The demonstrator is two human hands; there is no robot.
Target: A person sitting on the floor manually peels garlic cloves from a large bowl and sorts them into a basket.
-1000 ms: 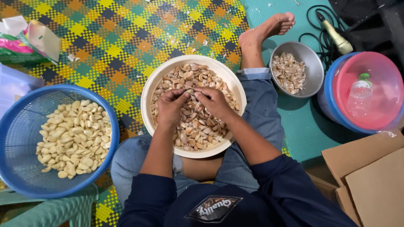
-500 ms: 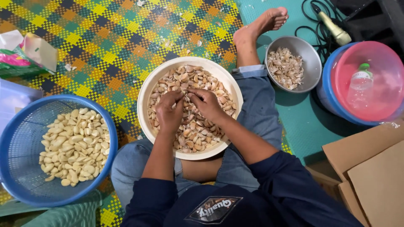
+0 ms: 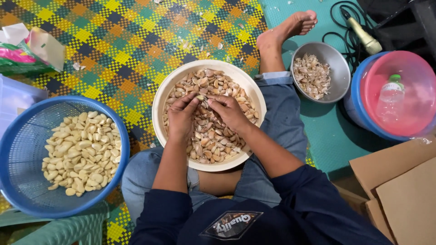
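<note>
Both my hands sit over the cream bowl of unpeeled garlic cloves. My left hand and right hand pinch one clove together between their fingertips.

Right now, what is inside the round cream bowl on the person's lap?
The round cream bowl holds unpeeled garlic cloves. The left hand and right hand cover some cloves, and the bowl's bottom is hidden.

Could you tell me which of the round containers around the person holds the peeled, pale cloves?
The blue mesh basket beside the left hand; the cream bowl holds brown unpeeled cloves, the steel bowl only skins.
</note>
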